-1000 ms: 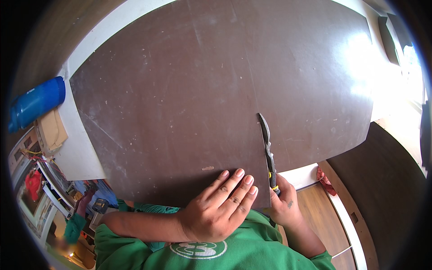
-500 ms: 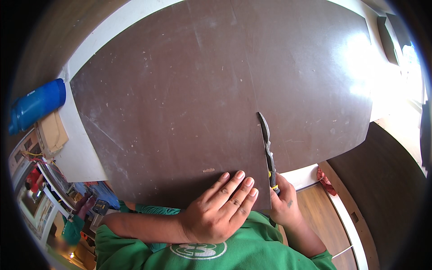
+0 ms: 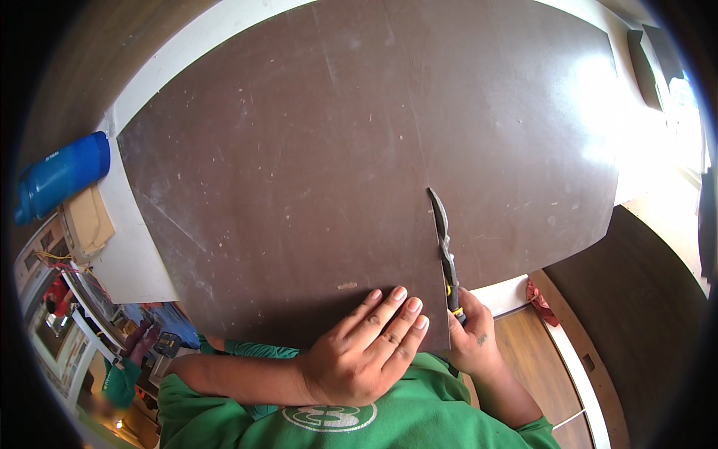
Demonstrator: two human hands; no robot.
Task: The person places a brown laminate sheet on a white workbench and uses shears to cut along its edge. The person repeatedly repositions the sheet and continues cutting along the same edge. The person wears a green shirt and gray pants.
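lower centre: clamping shears (image 3: 447, 258) with right grip (image 3: 473, 340), pressing sheet (image 3: 299, 165) with spread left grip (image 3: 363, 348); could crack sheet by twisting.

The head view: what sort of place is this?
Possibly a workshop or a room being fitted out: a large brown sheet and dark-bladed snips in the right hand suggest it.

The flat brown sheet (image 3: 299, 150) lies clear beyond the left hand (image 3: 357, 358); black-and-yellow metal snips (image 3: 449, 266) block passage rightward
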